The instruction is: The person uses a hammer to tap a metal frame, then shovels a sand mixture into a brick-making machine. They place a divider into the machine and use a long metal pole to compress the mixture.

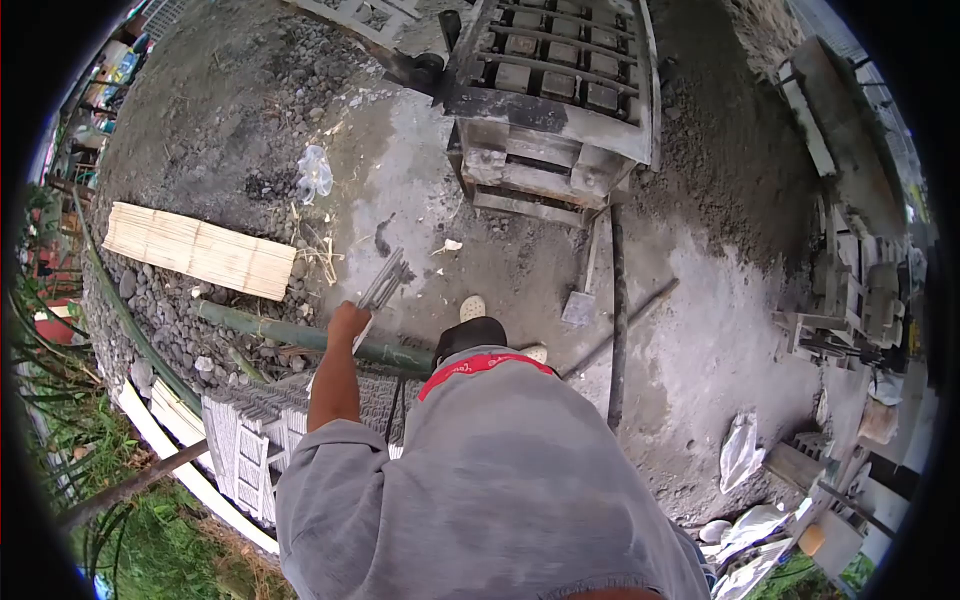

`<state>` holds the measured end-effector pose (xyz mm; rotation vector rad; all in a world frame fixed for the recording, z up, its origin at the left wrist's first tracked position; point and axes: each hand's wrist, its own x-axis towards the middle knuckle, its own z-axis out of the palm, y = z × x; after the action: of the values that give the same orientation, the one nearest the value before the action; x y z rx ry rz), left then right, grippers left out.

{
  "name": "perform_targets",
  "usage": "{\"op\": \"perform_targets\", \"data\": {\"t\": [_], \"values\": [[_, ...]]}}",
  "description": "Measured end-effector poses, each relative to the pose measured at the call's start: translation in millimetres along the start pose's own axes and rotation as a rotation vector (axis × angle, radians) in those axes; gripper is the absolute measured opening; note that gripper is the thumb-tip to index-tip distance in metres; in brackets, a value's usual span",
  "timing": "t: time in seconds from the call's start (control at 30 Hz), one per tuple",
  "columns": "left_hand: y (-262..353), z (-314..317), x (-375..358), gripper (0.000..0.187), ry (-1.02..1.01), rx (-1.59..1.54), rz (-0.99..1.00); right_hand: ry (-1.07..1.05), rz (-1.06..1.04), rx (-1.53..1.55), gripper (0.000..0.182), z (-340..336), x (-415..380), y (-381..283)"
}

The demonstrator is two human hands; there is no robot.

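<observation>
My left hand (pixel 348 322) is stretched out in front of me, closed around a grey slatted piece (pixel 386 281) that points up and away over the wet concrete ground. Just below the hand lies a green bamboo pole (pixel 290 334). My grey shirt (pixel 500 480) fills the lower middle, and my light shoes (pixel 472 307) show beyond it. My right hand is out of sight.
A grey block-moulding machine (pixel 545 95) stands ahead. A shovel (pixel 582 298) and long bars (pixel 616 320) lie to its near right. At the left are a pale slatted board (pixel 198 250), gravel, and stacked patterned grey blocks (pixel 245 445). Plastic bags (pixel 740 452) lie at the right.
</observation>
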<state>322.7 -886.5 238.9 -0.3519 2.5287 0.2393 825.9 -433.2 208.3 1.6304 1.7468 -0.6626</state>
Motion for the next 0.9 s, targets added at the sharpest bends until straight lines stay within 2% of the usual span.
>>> {"op": "perform_targets", "data": {"t": [0.17, 0.3, 0.37, 0.4, 0.43, 0.53, 0.57, 0.63, 0.73, 0.77, 0.83, 0.87, 0.9], "values": [[27.7, -30.6, -29.2, 0.041, 0.065, 0.029, 0.076, -0.001, 0.005, 0.06, 0.048, 27.0, 7.7, 17.0], [-10.3, -8.4, 32.5, 0.04, 0.012, 0.224, 0.249, -0.012, 0.036, 0.137, 0.047, 45.7, 12.4, 16.6], [-20.3, -6.3, 47.2, 0.04, 0.015, 0.369, 0.354, -0.038, -0.037, 0.161, 0.045, 48.7, 12.7, 20.4], [30.9, -40.8, -19.8, 0.035, 0.061, 0.238, 0.206, -0.03, 0.002, 0.127, 0.043, 61.3, 24.4, 26.9], [38.9, -48.6, -25.1, 0.035, 0.059, 0.259, 0.219, -0.041, 0.017, 0.142, 0.043, 68.9, 30.9, 28.2], [46.3, -52.2, -40.8, 0.023, 0.009, 0.55, 0.473, -0.106, 0.065, 0.135, 0.044, 78.4, 41.7, 37.9], [49.0, -51.1, -42.0, 0.022, 0.021, 0.597, 0.498, -0.122, 0.073, 0.156, 0.046, 78.1, 42.9, 37.9], [60.1, -51.1, -49.1, 0.025, 0.003, 0.545, 0.416, -0.137, 0.086, 0.17, 0.049, 74.2, 42.6, 35.2], [21.0, -11.2, 19.0, 0.032, -0.055, 0.439, 0.348, -0.133, 0.09, 0.159, 0.054, 59.9, 31.0, 32.7], [35.8, -13.8, 5.5, 0.032, -0.068, 0.432, 0.35, -0.145, 0.071, 0.186, 0.052, 52.6, 23.9, 29.8], [68.1, -20.7, -18.0, 0.04, -0.108, 0.301, 0.231, -0.143, 0.055, 0.203, 0.05, 42.4, 17.6, 24.2], [18.5, 26.5, 51.8, 0.039, -0.133, 0.411, 0.432, -0.12, 0.054, 0.186, 0.047, 45.5, 19.3, 28.9], [25.4, 28.5, 53.9, 0.039, -0.144, 0.395, 0.436, -0.095, 0.052, 0.169, 0.043, 44.4, 22.7, 29.4]]}}
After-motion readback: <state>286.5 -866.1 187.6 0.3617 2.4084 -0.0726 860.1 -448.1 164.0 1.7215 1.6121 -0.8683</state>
